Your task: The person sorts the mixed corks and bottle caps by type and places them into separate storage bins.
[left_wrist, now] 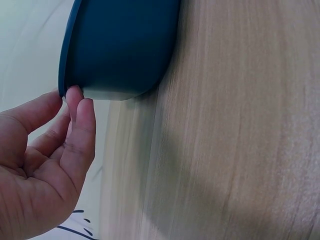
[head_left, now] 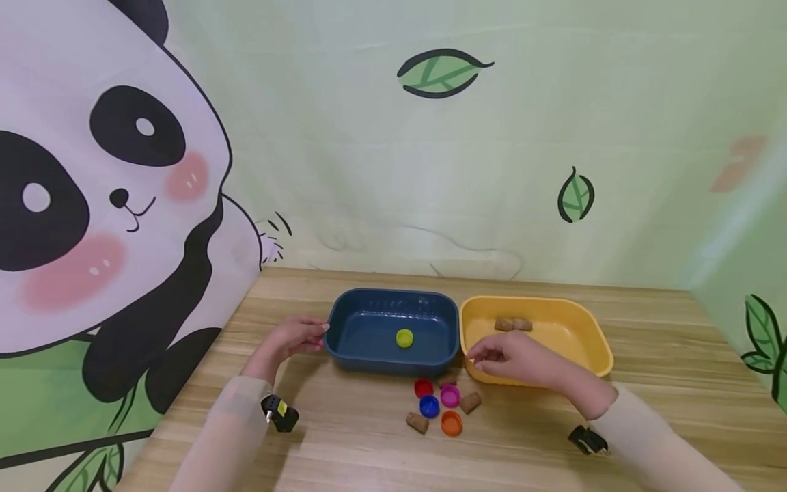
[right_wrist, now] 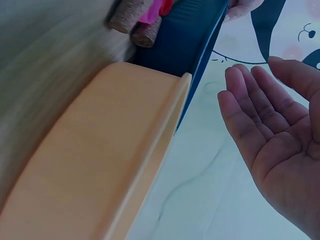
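Nearest the camera, a left sleeve (head_left: 224, 434) and a right sleeve (head_left: 667, 441), both cut off by the near edge. Across to the left hand (head_left: 298, 336): pinching the blue tray (head_left: 387, 367) by the rim at its left end. Over to the right hand (head_left: 519, 357): released, fingers loosely bent above the yellow tray (head_left: 568, 342), hiding part of its near-left rim, just apart from it. Inside the blue tray, a lime cap (head_left: 404, 338). Far left in the yellow one, a pair of corks (head_left: 522, 324), the join hard to make out. On the table (head_left: 344, 437) nearer in, bunched: red cap (head_left: 423, 388), pink cap (head_left: 449, 396), blue cap (head_left: 429, 406), orange cap (head_left: 451, 423). Beside them, a near cork (head_left: 418, 422), a right cork (head_left: 470, 402), and a far cork (head_left: 447, 380) by the blue tray, only partly visible. From the right wrist: wood smeared by blur, pink and red mere slivers. From the left: just one tray end. Far left, a painted panda (head_left: 141, 222), cropped at the edge.
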A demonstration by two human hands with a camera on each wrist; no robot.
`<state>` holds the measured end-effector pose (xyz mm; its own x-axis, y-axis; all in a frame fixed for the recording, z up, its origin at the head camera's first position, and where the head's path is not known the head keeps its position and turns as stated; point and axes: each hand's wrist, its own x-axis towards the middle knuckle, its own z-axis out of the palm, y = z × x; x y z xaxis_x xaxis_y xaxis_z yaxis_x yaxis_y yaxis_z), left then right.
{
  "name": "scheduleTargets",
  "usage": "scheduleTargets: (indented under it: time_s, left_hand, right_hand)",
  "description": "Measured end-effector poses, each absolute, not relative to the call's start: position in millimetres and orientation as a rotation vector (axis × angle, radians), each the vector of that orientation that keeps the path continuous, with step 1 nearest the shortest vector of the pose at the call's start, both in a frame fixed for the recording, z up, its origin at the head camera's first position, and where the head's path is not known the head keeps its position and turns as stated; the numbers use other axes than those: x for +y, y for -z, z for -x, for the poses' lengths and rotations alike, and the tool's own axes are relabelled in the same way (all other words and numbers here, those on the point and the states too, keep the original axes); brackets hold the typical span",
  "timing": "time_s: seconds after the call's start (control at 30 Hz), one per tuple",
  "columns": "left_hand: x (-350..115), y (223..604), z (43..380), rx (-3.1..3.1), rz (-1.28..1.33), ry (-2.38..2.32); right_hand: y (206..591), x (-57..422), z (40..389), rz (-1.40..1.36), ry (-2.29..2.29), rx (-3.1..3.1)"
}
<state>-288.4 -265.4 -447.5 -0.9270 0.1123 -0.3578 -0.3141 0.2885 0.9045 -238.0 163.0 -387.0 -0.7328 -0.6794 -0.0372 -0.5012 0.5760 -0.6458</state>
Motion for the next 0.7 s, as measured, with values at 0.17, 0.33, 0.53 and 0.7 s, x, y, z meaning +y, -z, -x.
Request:
scheduleTargets:
  time_s: [0.17,0.33,0.53,0.7]
  left_hand:
    - [-265,446,288,2.211,0.185,-1.672]
    - [-265,447,287,2.211,0.193,-1.67]
    - [-265,449,289,2.194,0.183,-1.701]
    - [-266,450,289,2.199,0.184,-1.685]
  right_hand:
    - [396,168,232,1.026,0.923,2.547]
    - [406,170,225,1.018,0.928,2.547]
    - [419,171,219,1.005,0.943,2.543]
    - [427,170,213,1.015,0.914,2.581]
